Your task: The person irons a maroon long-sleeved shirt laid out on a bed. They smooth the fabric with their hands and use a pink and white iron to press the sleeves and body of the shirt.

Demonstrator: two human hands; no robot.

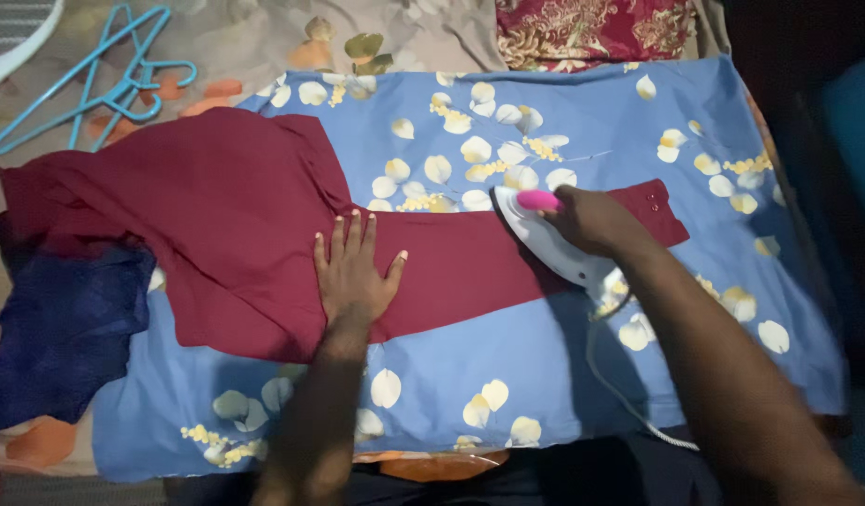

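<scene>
Head view: left hand spread flat on maroon shirt, right hand clenched around iron.

Iron handle mostly under the right hand — cord off the bottom edge.

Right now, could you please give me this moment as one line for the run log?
left hand flat on maroon shirt | right hand gripping iron on sleeve | blue floral sheet underneath | hangers at far left
</scene>
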